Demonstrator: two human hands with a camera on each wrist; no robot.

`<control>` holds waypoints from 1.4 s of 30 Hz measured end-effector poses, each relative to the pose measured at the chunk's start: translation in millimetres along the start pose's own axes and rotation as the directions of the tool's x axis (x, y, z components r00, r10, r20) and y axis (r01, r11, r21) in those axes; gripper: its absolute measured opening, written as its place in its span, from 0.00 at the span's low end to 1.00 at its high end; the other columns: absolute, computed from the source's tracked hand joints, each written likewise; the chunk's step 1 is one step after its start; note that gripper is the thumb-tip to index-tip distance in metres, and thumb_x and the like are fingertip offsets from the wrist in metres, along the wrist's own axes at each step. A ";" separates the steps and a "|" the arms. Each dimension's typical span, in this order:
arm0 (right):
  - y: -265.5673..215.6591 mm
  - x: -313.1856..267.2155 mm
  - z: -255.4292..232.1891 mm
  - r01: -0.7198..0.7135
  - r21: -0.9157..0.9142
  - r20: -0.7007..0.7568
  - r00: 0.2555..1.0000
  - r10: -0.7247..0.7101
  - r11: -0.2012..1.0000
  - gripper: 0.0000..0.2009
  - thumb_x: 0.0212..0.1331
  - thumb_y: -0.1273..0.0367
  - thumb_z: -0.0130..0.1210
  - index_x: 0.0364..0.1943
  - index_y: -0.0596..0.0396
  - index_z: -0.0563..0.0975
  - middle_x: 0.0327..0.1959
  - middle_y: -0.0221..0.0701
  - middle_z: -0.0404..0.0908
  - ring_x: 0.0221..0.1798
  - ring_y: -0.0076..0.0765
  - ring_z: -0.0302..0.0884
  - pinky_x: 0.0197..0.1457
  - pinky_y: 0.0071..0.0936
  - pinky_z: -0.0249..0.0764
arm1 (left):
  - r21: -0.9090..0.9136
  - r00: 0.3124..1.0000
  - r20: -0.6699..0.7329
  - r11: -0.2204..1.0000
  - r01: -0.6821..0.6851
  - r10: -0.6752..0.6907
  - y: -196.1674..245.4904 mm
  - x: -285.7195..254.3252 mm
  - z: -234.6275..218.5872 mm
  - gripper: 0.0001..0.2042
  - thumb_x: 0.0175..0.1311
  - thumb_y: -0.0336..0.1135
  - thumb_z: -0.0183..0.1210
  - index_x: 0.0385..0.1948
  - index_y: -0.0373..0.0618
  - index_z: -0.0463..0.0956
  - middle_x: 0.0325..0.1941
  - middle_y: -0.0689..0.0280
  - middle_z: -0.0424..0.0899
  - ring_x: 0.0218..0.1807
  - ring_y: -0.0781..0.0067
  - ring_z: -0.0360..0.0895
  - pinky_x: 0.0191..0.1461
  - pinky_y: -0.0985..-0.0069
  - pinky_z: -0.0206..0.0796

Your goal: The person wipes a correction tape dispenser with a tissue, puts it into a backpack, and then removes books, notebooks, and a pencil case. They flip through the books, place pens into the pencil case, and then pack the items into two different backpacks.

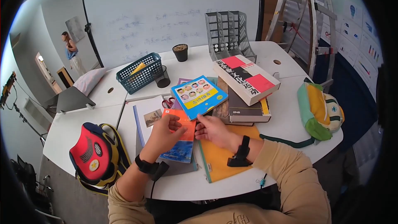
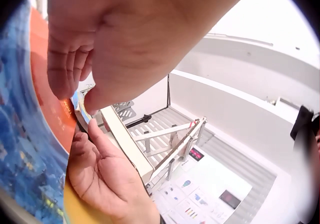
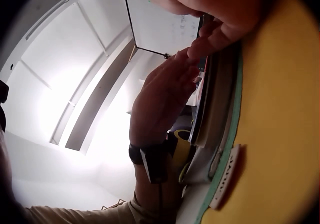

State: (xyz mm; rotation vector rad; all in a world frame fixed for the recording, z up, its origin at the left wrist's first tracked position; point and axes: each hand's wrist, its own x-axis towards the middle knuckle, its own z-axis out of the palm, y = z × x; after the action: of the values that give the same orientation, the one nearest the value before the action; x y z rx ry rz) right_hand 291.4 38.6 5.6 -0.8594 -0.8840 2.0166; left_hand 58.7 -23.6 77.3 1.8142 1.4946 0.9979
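Observation:
A blue and yellow book (image 1: pixel 199 96) with cartoon faces lies over the pile in the head view. The right hand (image 1: pixel 215 132) is at its lower edge, thumb tip right at the border and fingers loosely bent below. Over an orange and blue book (image 1: pixel 179 151) hovers the left hand (image 1: pixel 163 132), fingers bent and thumb apart. The left wrist view shows the right hand (image 2: pixel 107 179) with a gap between thumb and fingers, beside the orange cover (image 2: pixel 47 79). In the right wrist view, the left hand (image 3: pixel 165 96) faces the right hand's fingertips (image 3: pixel 205 41).
Thick books (image 1: pixel 248 79) are stacked right of the pile, above a yellow zip folder (image 1: pixel 230 155). Around them are red scissors (image 1: pixel 168 103), a teal basket (image 1: pixel 140 74), a mesh cup (image 1: pixel 162 77), a potted plant (image 1: pixel 180 53), grey file holder (image 1: pixel 228 33), red backpack (image 1: pixel 93 153) and green-yellow bag (image 1: pixel 319 110).

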 end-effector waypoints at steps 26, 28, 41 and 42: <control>-4.0 -18.9 27.4 0.261 -0.058 0.116 0.961 -0.253 0.964 0.19 0.87 0.56 0.63 0.63 0.59 0.83 0.52 0.32 0.91 0.39 0.29 0.94 0.39 0.30 0.92 | -0.602 0.954 -0.289 0.790 -0.118 -0.078 -37.7 9.4 -9.0 0.32 0.87 0.21 0.55 0.88 0.37 0.57 0.73 0.56 0.85 0.73 0.69 0.84 0.74 0.70 0.79; -8.1 -13.0 21.3 0.369 -0.031 0.079 0.928 -0.365 0.929 0.22 0.90 0.60 0.59 0.76 0.58 0.73 0.64 0.34 0.89 0.45 0.34 0.96 0.44 0.31 0.95 | -0.572 0.943 -0.328 0.805 -0.157 -0.048 -42.2 11.1 -27.7 0.33 0.86 0.20 0.56 0.89 0.36 0.57 0.78 0.54 0.82 0.78 0.69 0.79 0.81 0.66 0.73; -0.8 -36.6 20.2 0.689 -0.253 0.358 0.719 -0.595 0.679 0.19 0.91 0.66 0.55 0.76 0.57 0.70 0.50 0.35 0.90 0.42 0.30 0.94 0.46 0.30 0.93 | -0.748 0.987 0.066 0.662 -0.049 0.148 -111.8 63.7 -49.6 0.26 0.92 0.49 0.54 0.82 0.44 0.72 0.81 0.57 0.82 0.74 0.57 0.85 0.79 0.56 0.79; -2.0 -37.6 18.3 0.687 -0.269 0.374 0.720 -0.584 0.675 0.18 0.91 0.67 0.55 0.75 0.58 0.71 0.47 0.35 0.90 0.41 0.29 0.94 0.45 0.30 0.93 | -0.785 0.989 0.098 0.619 0.007 0.114 -137.6 67.8 -45.5 0.27 0.91 0.48 0.55 0.83 0.46 0.71 0.82 0.56 0.81 0.75 0.55 0.85 0.79 0.54 0.80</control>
State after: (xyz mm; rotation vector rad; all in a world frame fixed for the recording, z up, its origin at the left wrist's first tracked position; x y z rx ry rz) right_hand 295.9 2.9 27.1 -0.3768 -1.5355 1.3418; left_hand -48.0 69.7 3.0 1.2285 0.6987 1.2631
